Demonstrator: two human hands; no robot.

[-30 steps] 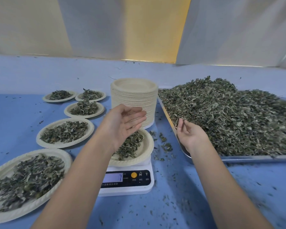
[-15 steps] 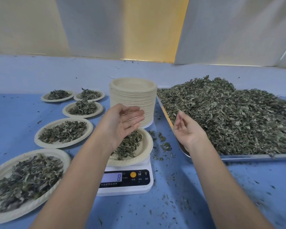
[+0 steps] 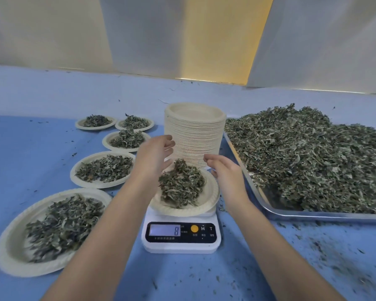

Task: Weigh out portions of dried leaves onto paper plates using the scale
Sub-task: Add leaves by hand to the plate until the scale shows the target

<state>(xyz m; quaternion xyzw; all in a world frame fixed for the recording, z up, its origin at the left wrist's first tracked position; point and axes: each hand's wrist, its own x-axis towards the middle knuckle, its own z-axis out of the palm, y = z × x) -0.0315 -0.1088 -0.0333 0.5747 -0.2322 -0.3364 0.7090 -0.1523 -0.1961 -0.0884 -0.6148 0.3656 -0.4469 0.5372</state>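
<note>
Your blue table [image 3: 30, 148] carries a white scale [image 3: 180, 244] near its front edge, with a tall stack of empty plates [image 3: 193, 135] just behind it. Five filled plates [image 3: 11, 255] sit on your left. On your right lies a metal tray [image 3: 313, 215], and leaf crumbs [image 3: 326, 253] are scattered in front of it.

Left hand [image 3: 154, 155] and right hand [image 3: 224, 170] flanking leaf-heaped plate [image 3: 210, 197], scale [image 3: 182, 247] reads 8
</note>
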